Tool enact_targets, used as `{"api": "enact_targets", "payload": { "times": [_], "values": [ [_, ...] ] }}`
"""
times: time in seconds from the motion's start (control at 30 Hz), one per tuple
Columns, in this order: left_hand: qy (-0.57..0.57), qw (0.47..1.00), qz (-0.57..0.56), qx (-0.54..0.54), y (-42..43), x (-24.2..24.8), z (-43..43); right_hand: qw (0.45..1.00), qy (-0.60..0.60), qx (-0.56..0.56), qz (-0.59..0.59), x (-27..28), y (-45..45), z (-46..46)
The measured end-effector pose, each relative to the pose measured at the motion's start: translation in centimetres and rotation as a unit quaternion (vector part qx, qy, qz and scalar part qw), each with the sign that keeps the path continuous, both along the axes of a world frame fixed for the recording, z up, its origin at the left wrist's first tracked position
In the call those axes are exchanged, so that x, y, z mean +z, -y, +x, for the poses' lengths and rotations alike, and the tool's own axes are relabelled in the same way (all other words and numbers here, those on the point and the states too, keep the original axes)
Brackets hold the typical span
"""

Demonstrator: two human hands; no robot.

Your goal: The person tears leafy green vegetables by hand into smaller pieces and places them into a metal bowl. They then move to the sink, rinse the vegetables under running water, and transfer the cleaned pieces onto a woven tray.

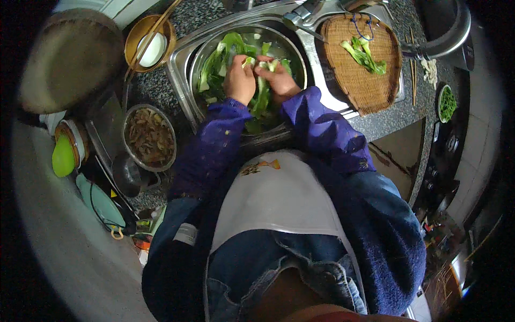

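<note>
My left hand (240, 82) is closed on a piece of bok choy, its pale stem end showing at the fingertips. Close beside it, my right hand (277, 78) grips another pale stalk of bok choy (262, 94), whose green leaves hang down. Both hands are over a round metal basin (303, 60) that stands in the left sink bowl. Loose bok choy leaves (233, 42) and cut stem pieces lie in the basin, apparently in water. On a woven bamboo tray (342, 36) over the right sink bowl lie a few bok choy pieces (368, 58).
A faucet (301, 16) reaches over the sink's back edge. At the left stand a bowl of brownish food (149, 137), a brown bowl (130, 44) holding a white bowl, with chopsticks (155, 30) across it. Chopped greens (447, 104) and a curved metal handle (450, 42) are at the right.
</note>
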State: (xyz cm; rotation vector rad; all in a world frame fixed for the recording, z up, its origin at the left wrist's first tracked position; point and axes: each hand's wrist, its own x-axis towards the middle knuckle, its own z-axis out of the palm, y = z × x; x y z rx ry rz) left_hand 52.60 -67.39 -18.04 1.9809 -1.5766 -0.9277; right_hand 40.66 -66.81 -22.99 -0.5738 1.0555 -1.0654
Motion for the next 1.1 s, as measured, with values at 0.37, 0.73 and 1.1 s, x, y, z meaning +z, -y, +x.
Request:
{"api": "enact_targets", "payload": {
  "times": [0.37,0.73,1.1],
  "values": [
    [-0.13,0.977,-0.149,-0.086,-4.6,4.2,1.6,0.97,-0.159,-0.011,-0.185,9.0,0.1,-7.2],
    [-0.093,0.983,-0.058,-0.144,-2.2,-1.0,-0.1,0.524,-0.836,0.012,-0.161,9.7,3.1,-24.1],
    [0.18,0.93,0.024,-0.321,-1.9,-5.9,-0.9,0.723,-0.598,0.111,-0.327,2.7,0.4,-3.3]
  ]
}}
